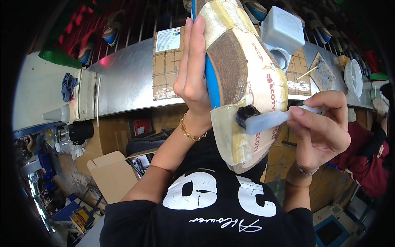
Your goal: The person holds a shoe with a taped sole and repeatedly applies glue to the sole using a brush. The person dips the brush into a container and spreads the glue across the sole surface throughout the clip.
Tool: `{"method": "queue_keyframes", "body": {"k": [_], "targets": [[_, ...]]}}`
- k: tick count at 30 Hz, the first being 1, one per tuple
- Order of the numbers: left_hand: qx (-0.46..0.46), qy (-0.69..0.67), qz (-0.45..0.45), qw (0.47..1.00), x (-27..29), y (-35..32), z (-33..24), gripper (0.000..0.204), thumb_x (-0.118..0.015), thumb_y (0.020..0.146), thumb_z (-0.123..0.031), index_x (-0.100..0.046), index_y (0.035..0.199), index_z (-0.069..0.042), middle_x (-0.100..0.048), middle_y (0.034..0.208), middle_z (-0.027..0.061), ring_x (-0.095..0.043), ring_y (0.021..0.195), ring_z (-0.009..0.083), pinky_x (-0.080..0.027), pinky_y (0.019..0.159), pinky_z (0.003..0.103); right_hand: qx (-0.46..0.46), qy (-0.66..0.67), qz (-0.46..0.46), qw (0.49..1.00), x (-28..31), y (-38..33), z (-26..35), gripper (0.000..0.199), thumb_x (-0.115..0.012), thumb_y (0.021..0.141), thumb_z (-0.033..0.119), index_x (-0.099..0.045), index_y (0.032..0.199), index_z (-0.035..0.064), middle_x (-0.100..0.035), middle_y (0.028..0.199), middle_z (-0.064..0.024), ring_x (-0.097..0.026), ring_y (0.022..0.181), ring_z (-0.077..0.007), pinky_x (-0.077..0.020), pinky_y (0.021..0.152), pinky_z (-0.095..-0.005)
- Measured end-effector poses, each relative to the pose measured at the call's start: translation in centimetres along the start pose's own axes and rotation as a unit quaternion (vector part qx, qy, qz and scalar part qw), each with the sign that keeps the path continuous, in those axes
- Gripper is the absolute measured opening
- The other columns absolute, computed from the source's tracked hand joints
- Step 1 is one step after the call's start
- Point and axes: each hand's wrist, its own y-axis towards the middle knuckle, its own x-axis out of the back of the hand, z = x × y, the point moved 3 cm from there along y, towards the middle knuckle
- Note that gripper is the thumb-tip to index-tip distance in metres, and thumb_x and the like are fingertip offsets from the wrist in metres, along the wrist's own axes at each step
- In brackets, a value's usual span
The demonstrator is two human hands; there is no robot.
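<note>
A lasted shoe upper (234, 70) is raised before my chest with its underside toward me, the pale insole board facing up. Blue and brown panels show along its left side, and cream pieces wrap the ends. My left hand (193, 70) grips it from the left, two fingers stretched along the side; the thumb is hidden behind. Between the thumb and fingers of my right hand (323, 127) is a brush (269, 121) with a whitish translucent handle. Its black bristles touch the cream edge of the upper near the insole board.
Behind the shoe runs a metal bench (119, 78) bearing a taped cardboard piece (168, 61). A white plastic container (284, 29) and a round clear tub (353, 78) stand on the right. More shoes (111, 33) sit on a rack beyond. Another person's maroon clothing (362, 152) shows at right.
</note>
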Motion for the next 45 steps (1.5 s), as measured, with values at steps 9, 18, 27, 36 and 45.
{"method": "queue_keyframes", "body": {"k": [9, 18, 27, 36, 45], "targets": [[-0.043, 0.02, 0.035, 0.998, 0.4, 0.5, -0.6, 0.068, -0.084, 0.077, -0.021, -0.057, 0.13, 0.012, -0.06, 0.133, 0.0274, -0.063, 0.118, 0.041, -0.06, 0.085, 0.039, -0.012, 0.004, 0.007, 1.0, 0.4, 0.8, -0.1, 0.023, -0.077, 0.072, -0.004, -0.077, 0.093, 0.0033, -0.059, 0.095, -0.0103, -0.051, 0.081, -0.0154, -0.037, 0.072, -0.0248], [0.044, -0.053, 0.02, 0.997, -0.1, -0.2, 0.0, 0.074, -0.085, 0.075, -0.022, -0.055, 0.133, 0.012, -0.059, 0.133, 0.0294, -0.062, 0.119, 0.0406, -0.059, 0.086, 0.04, -0.003, -0.001, 0.022, 1.0, 0.3, 0.4, 0.2, 0.027, -0.08, 0.059, 0.002, -0.078, 0.086, 0.0057, -0.059, 0.092, -0.0103, -0.052, 0.081, -0.0179, -0.0367, 0.071, -0.0271], [0.013, -0.022, 0.053, 0.998, 0.6, 0.3, 0.0, 0.073, -0.085, 0.074, -0.018, -0.054, 0.134, 0.012, -0.059, 0.13, 0.0318, -0.061, 0.12, 0.0417, -0.057, 0.091, 0.042, 0.01, 0.028, 0.044, 0.999, 0.2, 0.0, 0.1, 0.026, -0.08, 0.056, 0.007, -0.078, 0.081, 0.0087, -0.058, 0.089, -0.0102, -0.051, 0.081, -0.0206, -0.0361, 0.071, -0.0312], [0.117, -0.077, 0.117, 0.983, 0.7, -0.3, -0.3, 0.067, -0.079, 0.08, -0.014, -0.053, 0.138, 0.008, -0.06, 0.13, 0.0328, -0.062, 0.119, 0.0427, -0.055, 0.092, 0.042, 0.035, 0.0, 0.064, 0.997, 0.8, -0.3, 0.3, 0.025, -0.083, 0.053, 0.017, -0.078, 0.078, 0.0161, -0.058, 0.087, -0.0065, -0.05, 0.078, -0.0212, -0.0356, 0.069, -0.0324], [0.117, -0.067, 0.132, 0.982, 0.7, -0.8, 1.0, 0.065, -0.079, 0.078, -0.014, -0.056, 0.138, 0.0, -0.06, 0.13, 0.0315, -0.065, 0.116, 0.0391, -0.056, 0.089, 0.04, 0.052, 0.039, 0.092, 0.994, 1.2, 0.0, 0.6, 0.019, -0.083, 0.064, 0.022, -0.078, 0.08, 0.0136, -0.057, 0.084, -0.006, -0.048, 0.074, -0.0188, -0.0326, 0.065, -0.0305]]}}
